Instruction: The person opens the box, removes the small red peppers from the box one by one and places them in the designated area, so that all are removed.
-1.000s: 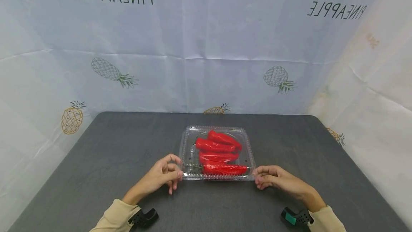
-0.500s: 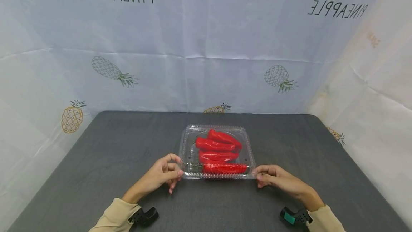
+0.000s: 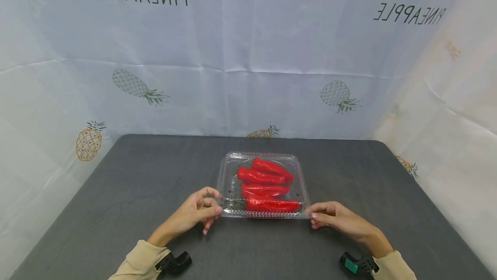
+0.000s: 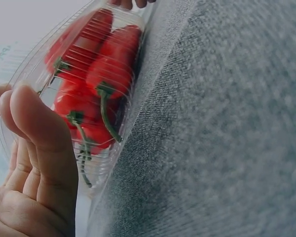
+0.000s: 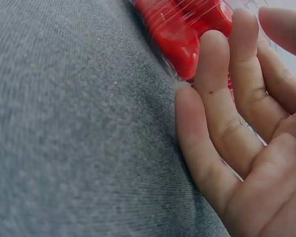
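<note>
A clear plastic clamshell container (image 3: 264, 215) sits at the middle of the dark table, its lid lying over several long red peppers (image 3: 261, 176). Green stems of the peppers (image 4: 108, 111) show through the ribbed wall in the left wrist view. My left hand (image 3: 202, 209) pinches the container's near left corner between thumb and fingers. At the near right corner, my right hand (image 3: 338, 220) pinches the rim. Its fingers (image 5: 214, 74) rise beside the wall in the right wrist view, where most of the container is out of frame.
The dark grey table (image 3: 163, 163) has rounded far corners. Behind it hangs a pale curtain (image 3: 279, 47) printed with pineapples and reversed lettering, which also closes in both sides. Black wrist devices (image 3: 173, 263) sit at the beige cuffs.
</note>
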Motion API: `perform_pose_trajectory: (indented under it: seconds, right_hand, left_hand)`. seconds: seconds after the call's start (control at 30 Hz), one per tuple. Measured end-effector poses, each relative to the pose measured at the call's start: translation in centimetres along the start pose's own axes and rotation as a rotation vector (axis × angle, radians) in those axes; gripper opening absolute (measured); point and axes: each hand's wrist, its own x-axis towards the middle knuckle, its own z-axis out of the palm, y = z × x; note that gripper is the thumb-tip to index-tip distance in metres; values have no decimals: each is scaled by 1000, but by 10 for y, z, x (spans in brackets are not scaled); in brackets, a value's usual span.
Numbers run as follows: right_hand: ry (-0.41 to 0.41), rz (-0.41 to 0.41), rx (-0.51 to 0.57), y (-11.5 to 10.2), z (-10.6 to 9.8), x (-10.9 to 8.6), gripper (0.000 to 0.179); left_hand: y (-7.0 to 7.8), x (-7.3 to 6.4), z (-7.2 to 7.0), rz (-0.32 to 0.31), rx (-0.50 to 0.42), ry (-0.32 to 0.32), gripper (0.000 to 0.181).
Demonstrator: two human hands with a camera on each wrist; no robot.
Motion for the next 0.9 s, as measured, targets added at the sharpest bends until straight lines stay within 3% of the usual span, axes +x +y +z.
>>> perform_pose_trajectory:
  seconds: [0.53,0.9]
  right_hand:
    - [-4,-50,-59,1,4,5,36]
    - [-46,-102,-36,5,5,11,35]
  left_hand:
    - [0,1,3,-37,9,20,27]
    - [-2,1,3,-5,2,13,26]
